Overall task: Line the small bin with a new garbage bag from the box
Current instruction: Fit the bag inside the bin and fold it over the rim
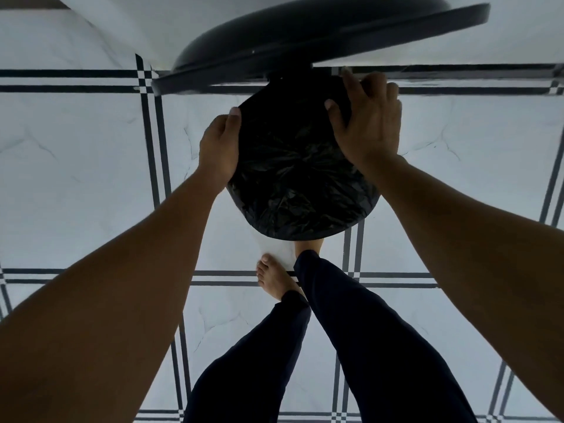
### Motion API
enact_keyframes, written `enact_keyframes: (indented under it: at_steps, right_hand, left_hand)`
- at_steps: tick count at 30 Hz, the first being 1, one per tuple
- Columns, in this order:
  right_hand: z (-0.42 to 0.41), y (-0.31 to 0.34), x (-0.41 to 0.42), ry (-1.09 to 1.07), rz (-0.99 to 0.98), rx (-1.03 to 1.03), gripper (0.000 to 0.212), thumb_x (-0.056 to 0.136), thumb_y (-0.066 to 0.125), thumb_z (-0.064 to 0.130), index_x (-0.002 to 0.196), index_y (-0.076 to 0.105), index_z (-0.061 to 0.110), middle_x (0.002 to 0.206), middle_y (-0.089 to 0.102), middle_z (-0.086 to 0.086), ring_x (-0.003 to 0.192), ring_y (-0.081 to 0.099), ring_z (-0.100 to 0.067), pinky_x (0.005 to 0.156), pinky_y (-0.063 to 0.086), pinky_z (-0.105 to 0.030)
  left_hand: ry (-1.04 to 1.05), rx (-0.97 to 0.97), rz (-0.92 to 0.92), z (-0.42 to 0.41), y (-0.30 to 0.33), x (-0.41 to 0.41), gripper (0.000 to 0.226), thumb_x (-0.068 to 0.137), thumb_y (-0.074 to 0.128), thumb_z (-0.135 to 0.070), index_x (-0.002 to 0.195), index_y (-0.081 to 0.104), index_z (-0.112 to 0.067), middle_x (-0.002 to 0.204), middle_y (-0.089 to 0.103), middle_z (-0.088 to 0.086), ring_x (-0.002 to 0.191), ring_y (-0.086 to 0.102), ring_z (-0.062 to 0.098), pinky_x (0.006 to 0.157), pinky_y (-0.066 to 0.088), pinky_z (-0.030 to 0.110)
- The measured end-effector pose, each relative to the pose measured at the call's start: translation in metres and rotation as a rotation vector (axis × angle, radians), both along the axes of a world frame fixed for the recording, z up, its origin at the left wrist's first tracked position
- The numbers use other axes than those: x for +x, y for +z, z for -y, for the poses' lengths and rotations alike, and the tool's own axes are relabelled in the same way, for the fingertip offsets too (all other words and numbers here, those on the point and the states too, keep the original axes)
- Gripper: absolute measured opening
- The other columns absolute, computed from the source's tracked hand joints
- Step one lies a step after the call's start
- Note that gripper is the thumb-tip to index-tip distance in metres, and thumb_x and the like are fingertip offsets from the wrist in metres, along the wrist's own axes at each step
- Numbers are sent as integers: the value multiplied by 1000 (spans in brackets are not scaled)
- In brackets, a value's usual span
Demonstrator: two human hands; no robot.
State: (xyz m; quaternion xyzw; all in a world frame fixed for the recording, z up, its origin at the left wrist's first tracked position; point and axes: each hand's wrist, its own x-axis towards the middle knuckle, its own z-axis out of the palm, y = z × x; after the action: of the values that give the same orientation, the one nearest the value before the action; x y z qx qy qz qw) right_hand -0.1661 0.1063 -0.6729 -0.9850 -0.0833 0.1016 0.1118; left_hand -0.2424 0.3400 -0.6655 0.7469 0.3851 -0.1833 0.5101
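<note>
A black garbage bag (293, 178) fills the mouth of the small round bin, its plastic crumpled inward and folded over the rim. The bin's white side (274, 248) shows just below the bag. Its dark lid (305, 41) stands raised behind. My left hand (218, 148) grips the bag at the bin's left rim, thumb on top of the plastic. My right hand (366, 123) lies over the far right rim, thumb hooked onto the bag edge and fingers spread down the outside. No box is in view.
White marble floor tiles with dark striped borders (91, 178) surround the bin. My bare left foot (274, 279) stands just in front of it; the right foot is under the bin's front edge. A white wall (122, 25) rises behind the lid.
</note>
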Motion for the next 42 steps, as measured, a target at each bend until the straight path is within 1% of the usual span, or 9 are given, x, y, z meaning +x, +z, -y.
enact_keyframes:
  at_steps: [3, 8, 14, 17, 21, 26, 31, 34, 42]
  right_hand:
    - [-3, 11, -8, -51, 56, -139, 60, 97, 42, 50, 151, 44, 24, 139, 51, -14, 118, 50, -37, 89, 40, -46]
    - [3, 24, -35, 39, 166, 5, 47, 99, 46, 30, 144, 52, 16, 144, 52, -14, 127, 50, -36, 100, 40, -44]
    - [6, 6, -54, 271, 33, 15, 52, 108, 38, 26, 157, 34, 11, 165, 28, -18, 154, 18, -38, 126, 16, -48]
    - [15, -9, -52, 327, 40, -103, 56, 109, 34, 29, 161, 22, 10, 168, 18, -17, 156, 10, -37, 127, 9, -49]
    - [24, -22, -50, 377, 113, -164, 56, 109, 37, 24, 160, 21, 6, 168, 17, -16, 156, 11, -37, 127, 8, -50]
    - [23, -24, -51, 368, 130, -166, 54, 110, 34, 25, 159, 23, 5, 168, 20, -16, 156, 12, -37, 127, 11, -50]
    - [21, -22, -50, 347, 139, -137, 54, 110, 34, 24, 159, 24, 5, 168, 21, -15, 156, 13, -35, 127, 11, -49]
    - [19, -22, -52, 331, 159, -113, 53, 109, 35, 22, 159, 26, 5, 167, 23, -15, 156, 15, -35, 127, 13, -50]
    - [22, -32, -51, 334, 228, -108, 50, 107, 43, 18, 155, 34, 5, 165, 29, -15, 155, 19, -36, 127, 14, -50]
  left_hand:
    - [17, 142, -23, -5, 4, 1, 47, 106, 40, -51, 88, 66, -16, 90, 68, 0, 91, 64, 20, 84, 49, 36]
    - [-114, 704, 127, 6, 19, -22, 43, 99, 50, -42, 129, 67, -17, 132, 64, 9, 120, 59, 29, 103, 46, 42]
    - [-483, 372, 435, 78, 31, -41, 18, 97, 53, -8, 108, 66, -5, 110, 64, 13, 102, 59, 26, 84, 51, 34]
    - [-666, 392, 223, 90, 4, -39, 26, 95, 60, -18, 119, 61, -8, 124, 62, 15, 115, 56, 34, 97, 50, 46]
    - [-817, 505, -226, 74, -28, -39, 76, 87, 71, -46, 148, 37, -14, 150, 43, 19, 140, 37, 41, 115, 33, 51]
    - [-1053, 646, -424, 79, -37, -39, 111, 77, 65, -75, 159, 25, -11, 162, 26, 23, 149, 24, 44, 120, 22, 51]
    - [-822, 795, 49, 96, -30, -44, 33, 84, 65, -29, 111, 74, -13, 121, 63, 17, 112, 56, 42, 96, 44, 50]
    - [-727, 603, 286, 105, -37, -40, 21, 84, 61, -8, 99, 75, -6, 104, 67, 19, 99, 62, 42, 82, 56, 46]
    - [-1011, 485, -420, 110, -97, -6, 83, 90, 54, -68, 159, 31, -28, 163, 38, 11, 151, 32, 37, 122, 18, 57]
